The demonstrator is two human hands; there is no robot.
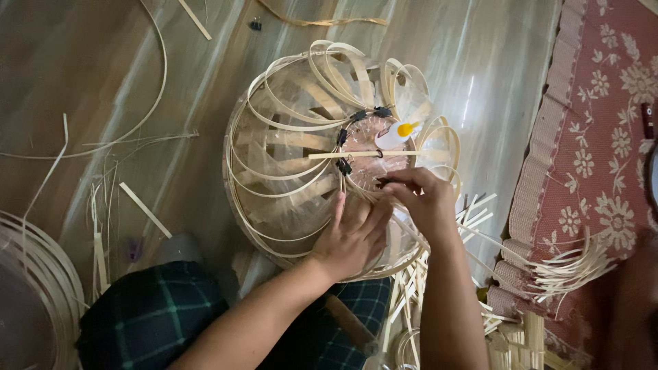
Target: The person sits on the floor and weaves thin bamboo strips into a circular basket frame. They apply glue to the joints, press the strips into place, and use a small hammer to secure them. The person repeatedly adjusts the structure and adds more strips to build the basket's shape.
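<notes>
A round bamboo-strip frame, shaped like a lantern or basket, lies in front of me on a shiny floor. Its thin curved strips meet at a central ring held by several small black binder clips. My left hand presses flat on the frame's near side, forefinger stretched up along a strip. Beside it, my right hand pinches a thin strip at the ring's edge. A small white glue bottle with a yellow cap lies inside the ring, next to a flat bamboo stick laid across it.
Loose bamboo strips pile under and right of my forearms. A red floral mat covers the right side. Coiled bamboo hoops sit at the lower left. Thin slivers and a stray clip scatter on the floor. My checked trouser leg is below.
</notes>
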